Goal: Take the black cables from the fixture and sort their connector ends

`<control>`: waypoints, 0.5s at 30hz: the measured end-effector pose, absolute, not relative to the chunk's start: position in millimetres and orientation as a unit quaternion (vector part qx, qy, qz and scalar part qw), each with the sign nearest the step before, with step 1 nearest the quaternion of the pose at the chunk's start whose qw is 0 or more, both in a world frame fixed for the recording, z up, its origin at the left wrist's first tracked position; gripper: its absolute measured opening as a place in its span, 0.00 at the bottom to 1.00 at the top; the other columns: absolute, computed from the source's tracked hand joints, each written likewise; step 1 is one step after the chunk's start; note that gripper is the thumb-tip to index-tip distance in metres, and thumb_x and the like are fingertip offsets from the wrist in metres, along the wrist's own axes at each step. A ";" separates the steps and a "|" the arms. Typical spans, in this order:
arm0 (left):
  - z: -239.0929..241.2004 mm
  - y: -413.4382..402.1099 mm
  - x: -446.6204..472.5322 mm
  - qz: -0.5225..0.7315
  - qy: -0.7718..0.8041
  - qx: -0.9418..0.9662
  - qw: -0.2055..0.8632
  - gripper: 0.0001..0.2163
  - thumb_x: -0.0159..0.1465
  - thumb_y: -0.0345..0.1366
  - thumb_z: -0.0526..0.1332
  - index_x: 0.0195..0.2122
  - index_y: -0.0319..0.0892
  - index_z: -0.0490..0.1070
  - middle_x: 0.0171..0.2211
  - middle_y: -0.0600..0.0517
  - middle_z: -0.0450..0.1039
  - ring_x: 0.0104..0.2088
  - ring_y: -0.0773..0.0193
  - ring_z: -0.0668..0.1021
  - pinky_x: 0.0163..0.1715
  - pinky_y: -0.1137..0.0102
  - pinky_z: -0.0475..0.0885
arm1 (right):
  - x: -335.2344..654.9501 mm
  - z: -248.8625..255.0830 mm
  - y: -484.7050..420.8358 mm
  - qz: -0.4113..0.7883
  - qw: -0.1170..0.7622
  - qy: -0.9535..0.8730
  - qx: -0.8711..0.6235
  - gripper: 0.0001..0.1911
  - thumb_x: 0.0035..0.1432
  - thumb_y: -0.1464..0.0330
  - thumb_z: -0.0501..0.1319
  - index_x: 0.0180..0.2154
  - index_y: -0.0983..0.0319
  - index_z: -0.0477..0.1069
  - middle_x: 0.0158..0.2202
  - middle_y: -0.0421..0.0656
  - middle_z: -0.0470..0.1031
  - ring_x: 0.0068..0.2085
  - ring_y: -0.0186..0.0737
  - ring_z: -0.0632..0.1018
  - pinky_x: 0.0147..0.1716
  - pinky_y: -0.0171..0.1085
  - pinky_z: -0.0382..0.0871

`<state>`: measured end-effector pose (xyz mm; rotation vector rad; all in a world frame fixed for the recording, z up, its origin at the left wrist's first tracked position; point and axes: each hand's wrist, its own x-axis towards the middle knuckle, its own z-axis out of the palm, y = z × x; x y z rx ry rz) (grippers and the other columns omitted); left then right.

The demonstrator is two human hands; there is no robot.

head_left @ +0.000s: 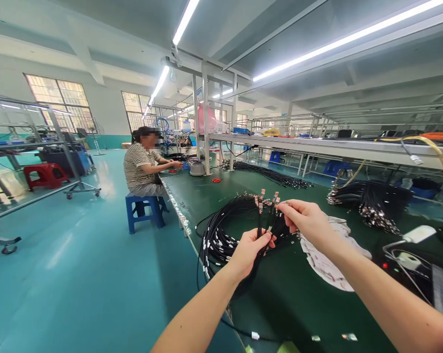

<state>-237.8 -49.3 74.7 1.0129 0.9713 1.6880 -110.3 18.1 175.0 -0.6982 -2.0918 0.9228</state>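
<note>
My left hand (pixel 248 250) is closed around a small bunch of black cables (pixel 262 215), held upright with their metal-tipped ends pointing up. My right hand (pixel 305 219) pinches the end of one of these cables between thumb and forefinger, just right of the bunch. Below and left of my hands lies a large coil of black cables (pixel 221 230) with white tags, on the dark green workbench (pixel 280 294).
White sheets (pixel 324 264) lie under my right forearm. More cable bundles (pixel 372 201) sit at the right and further back (pixel 269 174). A person in a striped shirt (pixel 142 166) sits on a blue stool (pixel 144 208) at the bench. Red stool (pixel 45 174) at left.
</note>
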 end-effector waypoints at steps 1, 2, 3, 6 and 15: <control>72.7 -48.7 -237.2 0.677 0.396 0.415 0.461 0.15 0.54 0.43 0.64 0.32 0.33 0.69 0.28 0.48 0.69 0.26 0.73 0.67 0.24 0.78 0.57 | -107.9 170.8 20.9 0.361 0.384 -0.803 -0.278 0.21 0.52 0.54 0.56 0.21 0.65 0.63 0.18 0.39 0.63 0.19 0.30 0.65 0.21 0.31 0.57; 71.1 -48.4 -236.7 0.670 0.397 0.421 0.465 0.15 0.55 0.43 0.64 0.33 0.33 0.70 0.29 0.48 0.69 0.26 0.72 0.67 0.24 0.78 0.57 | -105.2 167.0 23.8 0.365 0.402 -0.790 -0.284 0.20 0.52 0.54 0.56 0.24 0.65 0.65 0.19 0.40 0.64 0.21 0.30 0.65 0.23 0.31 0.59; 69.9 -48.2 -236.4 0.664 0.395 0.429 0.469 0.15 0.55 0.43 0.64 0.33 0.33 0.70 0.29 0.47 0.69 0.27 0.72 0.67 0.24 0.77 0.57 | -102.5 163.6 26.3 0.374 0.416 -0.778 -0.286 0.19 0.52 0.54 0.56 0.29 0.65 0.68 0.22 0.40 0.65 0.23 0.31 0.67 0.24 0.32 0.60; 66.9 -47.4 -234.6 0.645 0.379 0.456 0.482 0.15 0.55 0.43 0.64 0.33 0.33 0.71 0.28 0.47 0.69 0.27 0.70 0.68 0.24 0.76 0.58 | -97.1 156.6 28.9 0.449 0.395 -0.759 -0.258 0.24 0.53 0.52 0.55 0.42 0.65 0.68 0.28 0.43 0.68 0.28 0.34 0.69 0.26 0.33 0.64; 70.7 -49.9 -239.7 0.661 0.407 0.472 0.417 0.15 0.57 0.41 0.63 0.41 0.36 0.73 0.39 0.46 0.72 0.39 0.65 0.72 0.38 0.74 0.64 | -96.6 160.9 23.8 0.414 0.327 -0.810 -0.255 0.22 0.50 0.52 0.57 0.30 0.67 0.69 0.27 0.43 0.67 0.28 0.34 0.67 0.27 0.33 0.61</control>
